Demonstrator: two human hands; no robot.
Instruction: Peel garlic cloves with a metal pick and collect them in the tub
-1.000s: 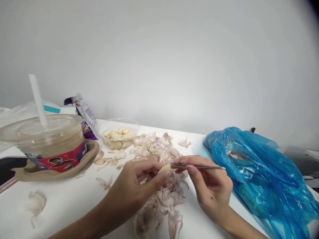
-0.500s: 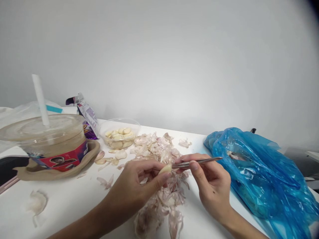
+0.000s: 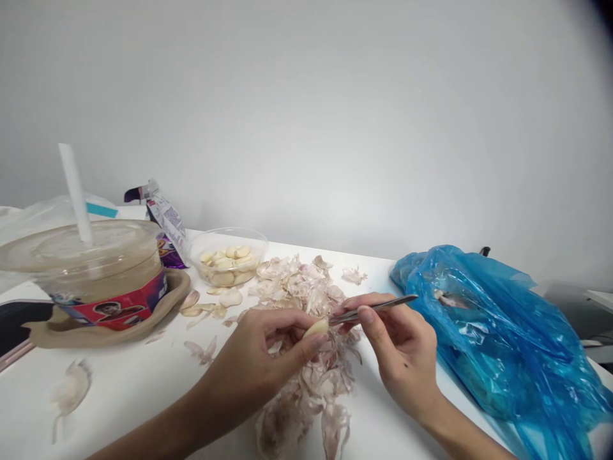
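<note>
My left hand (image 3: 275,348) pinches a pale peeled garlic clove (image 3: 317,328) between thumb and fingers, above a heap of papery garlic skins (image 3: 306,281). In my right hand (image 3: 400,351) is a thin metal tool (image 3: 378,307), held by thumb and fingers, with its left end close to the clove; whether they touch is unclear. The kind of tool cannot be made out. Behind my left hand, a clear plastic bowl (image 3: 230,239) holds several peeled cloves (image 3: 232,259). A few loose skins and cloves lie left of the heap.
A lidded cup (image 3: 110,281) with a white straw stands in a brown cardboard holder (image 3: 177,297) at the left, beside a dark phone (image 3: 12,329). Behind it is a purple wrapper (image 3: 170,249). A blue plastic bag (image 3: 493,332) covers the table's right side.
My right hand has shifted slightly left, and the tool's far end has tilted up and moved left. My left hand still pinches the clove in nearly the same place.
</note>
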